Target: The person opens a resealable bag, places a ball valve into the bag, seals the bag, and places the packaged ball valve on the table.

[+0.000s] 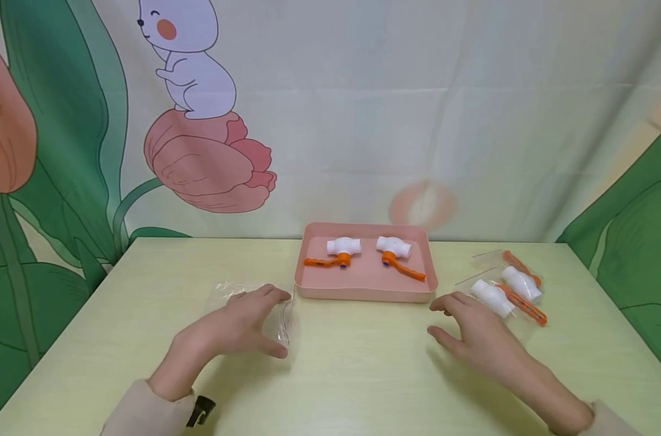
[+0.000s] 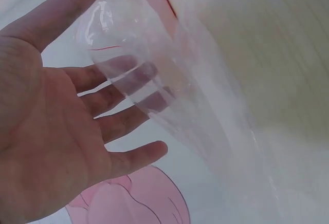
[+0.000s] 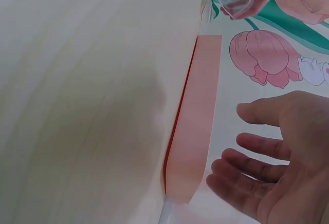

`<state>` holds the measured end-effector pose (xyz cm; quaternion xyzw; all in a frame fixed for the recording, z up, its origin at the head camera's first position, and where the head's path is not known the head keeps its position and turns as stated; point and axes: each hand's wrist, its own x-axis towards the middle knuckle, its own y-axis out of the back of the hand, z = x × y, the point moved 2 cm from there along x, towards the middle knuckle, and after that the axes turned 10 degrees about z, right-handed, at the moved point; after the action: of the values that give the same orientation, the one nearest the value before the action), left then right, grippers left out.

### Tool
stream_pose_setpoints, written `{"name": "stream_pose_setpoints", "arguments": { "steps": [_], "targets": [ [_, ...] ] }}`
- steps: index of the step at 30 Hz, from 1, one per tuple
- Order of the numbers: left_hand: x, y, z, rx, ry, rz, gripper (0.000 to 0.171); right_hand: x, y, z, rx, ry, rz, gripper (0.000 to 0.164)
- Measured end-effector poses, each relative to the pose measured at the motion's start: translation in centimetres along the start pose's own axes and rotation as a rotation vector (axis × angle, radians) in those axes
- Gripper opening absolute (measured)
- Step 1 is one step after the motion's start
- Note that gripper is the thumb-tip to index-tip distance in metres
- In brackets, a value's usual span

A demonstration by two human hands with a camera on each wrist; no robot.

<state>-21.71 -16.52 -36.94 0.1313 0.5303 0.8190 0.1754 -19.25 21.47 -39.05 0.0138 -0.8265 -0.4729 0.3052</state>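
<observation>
My left hand (image 1: 232, 324) is over clear plastic bags (image 1: 221, 293) on the left of the table, thumb spread from the fingers. In the left wrist view, clear film (image 2: 169, 75) overlaps the fingertips, and nothing is pinched between thumb and fingers. My right hand (image 1: 480, 333) hovers with relaxed fingers and holds nothing, just in front of the pink tray's right corner. Beside it lie two bagged white plastic valves, a nearer one (image 1: 493, 298) and a farther one (image 1: 521, 284), both with orange handles.
The pink tray (image 1: 363, 293) stands at the back middle of the table (image 1: 352, 375). In it lie two white valves with orange handles, one left (image 1: 344, 246) and one right (image 1: 393, 246). A printed curtain (image 1: 336, 121) hangs right behind the table.
</observation>
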Motion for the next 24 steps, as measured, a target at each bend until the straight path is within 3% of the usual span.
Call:
{"name": "stream_pose_setpoints", "arguments": {
  "steps": [7,12,20,24],
  "targets": [
    [-0.3,-0.5,2.6,-0.07,-0.075,0.052,0.081,0.1,-1.1,-1.0,0.232,-0.015,0.021,0.022],
    [-0.5,-0.9,4.2,-0.088,-0.146,0.09,0.077,0.2,-1.7,-2.1,0.365,-0.053,-0.014,0.017],
    [-0.6,-1.7,6.5,-0.067,-0.237,0.15,0.077,0.2,-2.8,-3.9,0.472,-0.141,-0.114,0.006],
    [-0.6,-2.1,7.6,-0.035,-0.262,0.151,0.078,0.1,-3.4,-4.8,0.547,-0.181,-0.137,0.008]
  ]
}}
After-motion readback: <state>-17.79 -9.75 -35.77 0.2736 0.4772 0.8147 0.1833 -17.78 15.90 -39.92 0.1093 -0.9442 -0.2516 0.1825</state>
